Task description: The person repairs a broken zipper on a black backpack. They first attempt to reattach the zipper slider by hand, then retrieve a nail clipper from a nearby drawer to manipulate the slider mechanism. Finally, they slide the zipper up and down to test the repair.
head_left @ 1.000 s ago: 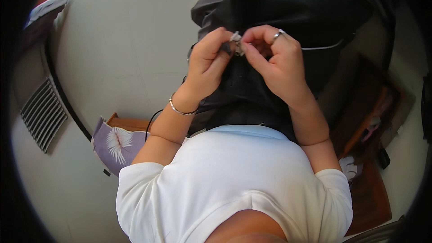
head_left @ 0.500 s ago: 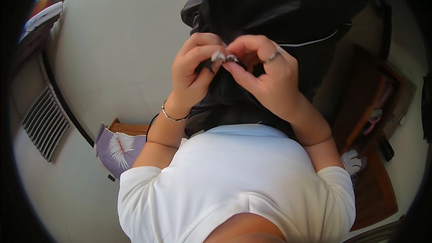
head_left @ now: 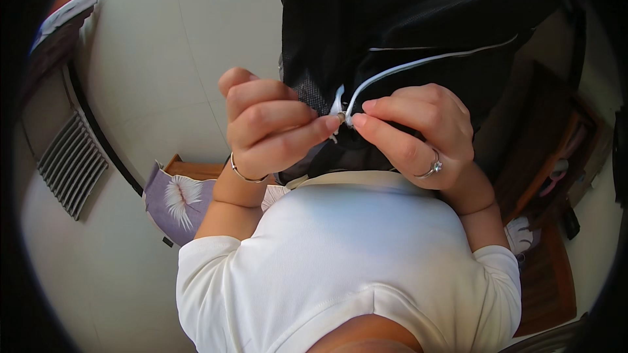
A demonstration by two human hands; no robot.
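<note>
A big piece of black fabric (head_left: 418, 6), possibly a bag or garment, spreads out in front of me and over my lap. Across it curves a white cord (head_left: 409, 67), which runs down to my fingertips from the right. My left hand (head_left: 278, 117) pinches at the cord's near end, with the other fingers curled. Right beside it, my right hand (head_left: 425, 131) holds the cord between thumb and forefinger. A short white loop or tail (head_left: 337, 99) stands up between the two hands. Whether it is knotted there is too small to tell.
To the left are a pale tiled floor (head_left: 144, 46) and a slatted grille (head_left: 73, 165). A purple cushion (head_left: 180, 199) with a white feather print lies on a wooden seat by my left elbow. Brown wooden furniture (head_left: 546, 157) stands at the right.
My hands have come down toward me and turned, and the bunched fabric edge they held is out of sight. More white cord now shows, raised from the black fabric to my fingers.
</note>
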